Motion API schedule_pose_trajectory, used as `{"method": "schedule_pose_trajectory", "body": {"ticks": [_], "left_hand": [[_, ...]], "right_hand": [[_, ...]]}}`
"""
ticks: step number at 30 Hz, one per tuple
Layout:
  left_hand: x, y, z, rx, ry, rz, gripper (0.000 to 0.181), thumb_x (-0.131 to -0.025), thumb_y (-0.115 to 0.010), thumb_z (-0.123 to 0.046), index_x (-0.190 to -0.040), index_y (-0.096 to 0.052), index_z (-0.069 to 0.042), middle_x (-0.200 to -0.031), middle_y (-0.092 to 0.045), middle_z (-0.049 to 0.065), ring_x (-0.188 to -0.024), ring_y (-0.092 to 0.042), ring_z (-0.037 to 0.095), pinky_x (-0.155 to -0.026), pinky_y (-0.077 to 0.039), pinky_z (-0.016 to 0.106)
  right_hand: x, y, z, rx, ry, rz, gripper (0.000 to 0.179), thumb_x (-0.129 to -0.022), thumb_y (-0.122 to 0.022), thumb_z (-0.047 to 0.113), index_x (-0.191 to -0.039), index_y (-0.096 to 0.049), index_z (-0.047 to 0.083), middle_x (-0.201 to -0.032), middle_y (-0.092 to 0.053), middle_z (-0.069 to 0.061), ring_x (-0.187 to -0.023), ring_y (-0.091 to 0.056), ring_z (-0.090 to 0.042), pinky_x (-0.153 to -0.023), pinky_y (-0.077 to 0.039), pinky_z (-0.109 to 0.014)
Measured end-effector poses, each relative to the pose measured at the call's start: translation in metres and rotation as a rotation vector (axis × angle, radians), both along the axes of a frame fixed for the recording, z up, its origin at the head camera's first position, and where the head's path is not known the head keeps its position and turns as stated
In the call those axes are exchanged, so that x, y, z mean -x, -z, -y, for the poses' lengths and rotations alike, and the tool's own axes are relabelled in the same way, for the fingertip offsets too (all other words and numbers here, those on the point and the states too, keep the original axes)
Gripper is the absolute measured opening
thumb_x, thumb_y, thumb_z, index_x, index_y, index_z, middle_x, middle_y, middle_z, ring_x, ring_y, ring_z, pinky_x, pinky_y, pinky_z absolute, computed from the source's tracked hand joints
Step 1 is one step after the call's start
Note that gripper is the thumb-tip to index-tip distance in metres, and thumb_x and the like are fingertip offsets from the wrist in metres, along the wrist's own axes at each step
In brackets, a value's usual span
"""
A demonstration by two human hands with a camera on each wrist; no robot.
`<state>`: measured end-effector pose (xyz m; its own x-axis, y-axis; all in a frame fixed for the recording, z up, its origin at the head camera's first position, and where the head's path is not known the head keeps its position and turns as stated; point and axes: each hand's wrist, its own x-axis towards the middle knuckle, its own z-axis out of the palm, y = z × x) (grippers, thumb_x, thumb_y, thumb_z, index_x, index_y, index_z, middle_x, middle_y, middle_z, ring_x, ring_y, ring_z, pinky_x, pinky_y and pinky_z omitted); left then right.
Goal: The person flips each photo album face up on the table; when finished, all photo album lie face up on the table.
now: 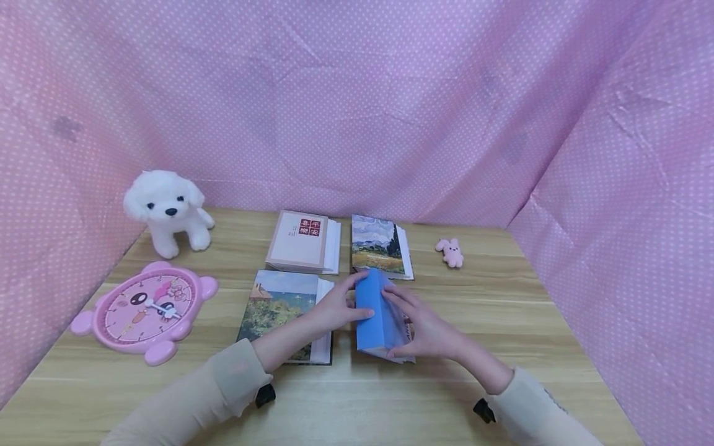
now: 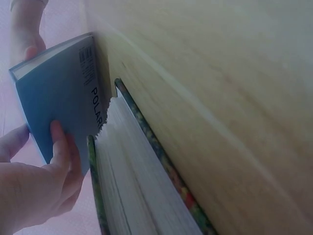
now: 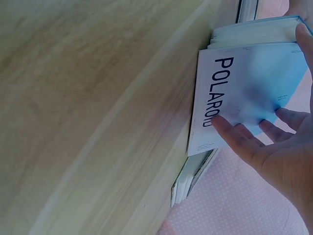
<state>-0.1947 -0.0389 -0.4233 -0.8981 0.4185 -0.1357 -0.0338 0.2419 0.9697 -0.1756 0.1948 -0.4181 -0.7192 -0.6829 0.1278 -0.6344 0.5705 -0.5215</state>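
A blue book (image 1: 369, 313) with POLAROID printed on its cover stands on edge on the wooden table, spine tilted upward. My left hand (image 1: 336, 307) grips it from the left, fingers on the cover with the barcode, as the left wrist view shows. From the right, my right hand (image 1: 428, 329) holds the opposite cover (image 3: 244, 83), fingers and thumb spread over it. Close beside the left forearm lies a book with a garden painting (image 1: 270, 306), its thick page edges (image 2: 132, 171) facing the blue book. Just behind the blue book is a landscape-painting book (image 1: 376, 244).
A cream book with red squares (image 1: 295, 241) lies at the back. To the left are a white plush dog (image 1: 170, 214) and a pink clock (image 1: 146, 310). A small pink rabbit toy (image 1: 452, 253) lies back right. Pink dotted cloth (image 1: 357, 111) hangs around the table.
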Motion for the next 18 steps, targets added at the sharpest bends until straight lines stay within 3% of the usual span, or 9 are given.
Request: {"method": "schedule_pose_trajectory", "body": {"ticks": [7,18], "left_hand": [[-0.0012,0.0015,0.0000,0.059,-0.033,-0.009,0.081,-0.081,-0.076,-0.019,-0.148,-0.030,-0.016,-0.140,-0.040,0.024,-0.106,-0.060,0.034,-0.078,-0.057,0.044],[0.0001,0.0101,0.0025,0.084,-0.049,-0.018,0.081,-0.077,-0.077,-0.009,-0.145,-0.034,-0.010,-0.136,-0.042,0.027,-0.098,-0.062,0.031,-0.066,-0.058,0.035]], "right_hand": [[-0.0016,0.0015,-0.0013,-0.069,0.003,-0.028,0.100,-0.070,-0.077,0.053,-0.149,-0.030,0.016,-0.154,-0.025,-0.012,-0.136,-0.030,-0.037,-0.098,-0.044,-0.053],[0.0003,0.0068,-0.0033,-0.101,0.007,0.083,0.097,-0.070,-0.075,0.057,-0.149,-0.029,0.025,-0.157,-0.020,-0.003,-0.137,-0.022,-0.039,-0.099,-0.037,-0.060]]}}
